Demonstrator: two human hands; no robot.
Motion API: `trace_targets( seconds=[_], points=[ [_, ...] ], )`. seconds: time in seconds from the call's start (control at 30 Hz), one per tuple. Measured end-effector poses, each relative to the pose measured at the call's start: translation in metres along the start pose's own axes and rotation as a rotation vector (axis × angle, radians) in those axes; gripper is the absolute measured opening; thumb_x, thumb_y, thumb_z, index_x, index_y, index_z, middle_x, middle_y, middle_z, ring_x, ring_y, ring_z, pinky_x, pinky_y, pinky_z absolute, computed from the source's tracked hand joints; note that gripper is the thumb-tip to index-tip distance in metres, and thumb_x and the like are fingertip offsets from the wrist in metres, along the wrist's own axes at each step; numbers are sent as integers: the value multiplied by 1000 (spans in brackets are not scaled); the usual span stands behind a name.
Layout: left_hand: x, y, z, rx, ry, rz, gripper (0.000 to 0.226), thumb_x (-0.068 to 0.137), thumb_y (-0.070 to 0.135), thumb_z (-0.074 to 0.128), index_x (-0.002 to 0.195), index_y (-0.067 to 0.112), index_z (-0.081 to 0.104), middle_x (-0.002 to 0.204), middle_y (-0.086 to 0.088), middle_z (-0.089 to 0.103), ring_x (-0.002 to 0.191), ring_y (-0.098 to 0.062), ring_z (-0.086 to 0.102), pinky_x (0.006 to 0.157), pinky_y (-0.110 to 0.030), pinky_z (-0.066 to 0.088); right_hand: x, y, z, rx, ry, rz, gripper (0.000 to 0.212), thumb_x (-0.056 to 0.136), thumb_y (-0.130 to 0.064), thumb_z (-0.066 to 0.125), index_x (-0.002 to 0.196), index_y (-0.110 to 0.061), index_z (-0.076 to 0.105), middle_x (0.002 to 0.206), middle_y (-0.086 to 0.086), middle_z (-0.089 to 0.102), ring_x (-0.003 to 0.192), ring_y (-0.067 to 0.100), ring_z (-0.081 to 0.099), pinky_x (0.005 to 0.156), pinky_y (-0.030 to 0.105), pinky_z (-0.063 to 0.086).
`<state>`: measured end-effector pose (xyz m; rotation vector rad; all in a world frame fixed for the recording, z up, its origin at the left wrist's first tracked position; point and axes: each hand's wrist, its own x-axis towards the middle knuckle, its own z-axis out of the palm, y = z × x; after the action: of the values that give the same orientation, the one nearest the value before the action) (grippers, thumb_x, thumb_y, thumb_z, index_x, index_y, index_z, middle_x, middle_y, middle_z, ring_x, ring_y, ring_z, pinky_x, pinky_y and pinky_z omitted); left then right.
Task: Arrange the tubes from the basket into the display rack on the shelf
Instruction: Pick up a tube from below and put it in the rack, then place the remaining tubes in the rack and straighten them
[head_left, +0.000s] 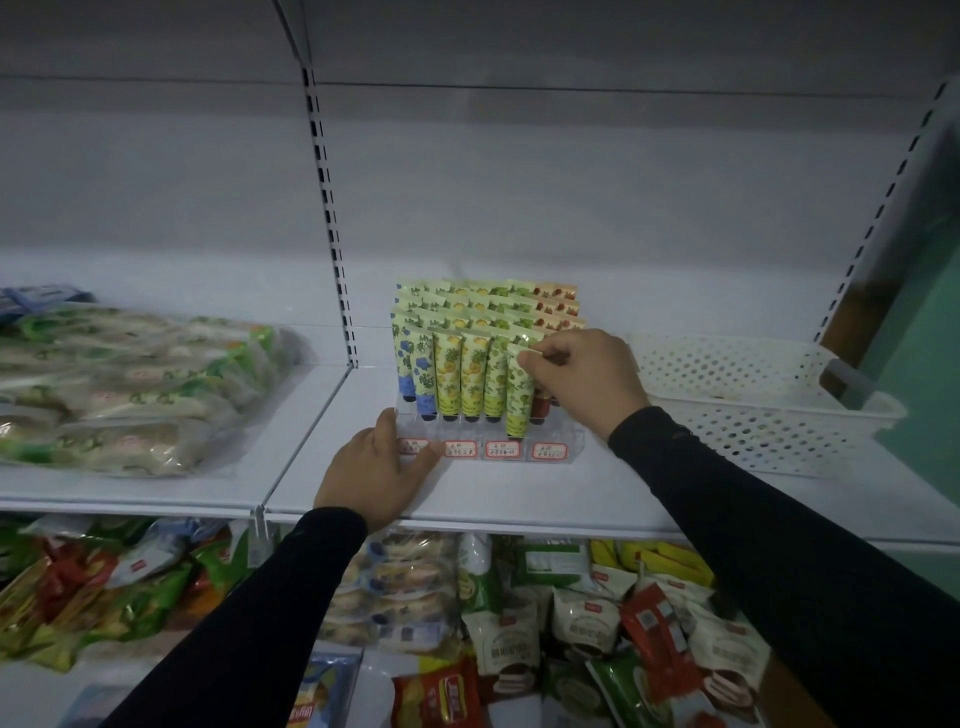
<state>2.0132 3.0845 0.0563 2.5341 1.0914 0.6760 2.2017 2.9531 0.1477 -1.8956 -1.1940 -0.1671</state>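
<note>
A clear acrylic display rack stands on the white shelf, filled with rows of patterned tubes standing cap down: blue, yellow, green and red. My right hand pinches the top of a green tube at the rack's front row, cap down. My left hand rests flat on the shelf with its fingers against the rack's front left corner. The white perforated basket sits to the right of the rack; I see no tubes in it.
Large clear bags of packaged food lie on the shelf to the left. A slotted upright runs behind the rack. Below the shelf edge lie many snack packets.
</note>
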Motion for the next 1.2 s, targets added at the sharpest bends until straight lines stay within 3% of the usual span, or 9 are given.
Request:
trace_targets(
  seconds=[0.2,0.3,0.37,0.47,0.67,0.87,0.97,1.07,1.2],
  points=[
    [-1,1,0,-17,-8,-7,62,93,62,42,133,14,35,124,-10,60,109,-25,55,84,-33,40,1,0,0,0,9,12,23,88,-33,69,87,-11,76,78,-4,70,72,8,63,65,9,44],
    [0,-2,1,-13,-21,-26,67,92,63,42,136,13,33,124,-11,60,111,-27,55,86,-35,41,0,2,0,66,0,28,23,87,-31,71,85,-9,75,78,-2,71,72,12,67,76,28,56],
    [1,-2,1,-13,-25,-29,69,92,63,42,137,12,33,125,-12,60,112,-28,55,87,-35,41,0,2,1,62,-3,20,24,87,-32,70,86,-9,75,79,1,72,74,15,68,78,32,56],
    [0,-1,0,-16,-27,-31,67,92,63,42,136,12,33,124,-12,60,111,-28,55,86,-35,41,2,-1,-1,-11,-20,7,26,88,-34,69,86,-9,75,79,2,72,75,15,66,76,26,53],
    [0,-2,-1,1,-48,-49,76,91,67,40,142,12,29,128,-13,58,115,-29,54,91,-36,42,-1,0,-2,63,-5,31,26,88,-36,69,86,-11,76,75,-4,71,71,9,67,77,30,57],
    [-1,0,-1,-8,-46,-52,72,92,65,41,140,12,32,127,-12,58,114,-28,54,89,-36,41,1,-4,-14,53,61,24,28,89,-40,66,83,-15,76,70,-13,66,69,-5,59,64,3,40],
    [-2,0,-3,-69,-1,-74,75,93,58,47,147,9,29,141,-13,50,127,-27,46,99,-36,38,-2,-4,-27,5,86,-12,29,91,-40,63,84,-16,76,70,-16,65,69,-4,58,63,-2,36],
    [-6,5,-18,-120,111,-47,72,94,54,49,150,12,33,152,-8,40,138,-23,37,110,-36,31,-6,4,-52,-63,68,-68,28,92,-41,61,96,-19,76,89,-10,69,79,2,60,69,0,37],
    [-7,41,-61,-135,280,140,61,94,54,49,141,14,47,143,-6,50,130,-23,45,104,-37,37,-10,31,-92,-193,39,-103,32,92,-45,57,109,-22,72,106,-6,67,91,4,56,83,18,45]
  ],
)
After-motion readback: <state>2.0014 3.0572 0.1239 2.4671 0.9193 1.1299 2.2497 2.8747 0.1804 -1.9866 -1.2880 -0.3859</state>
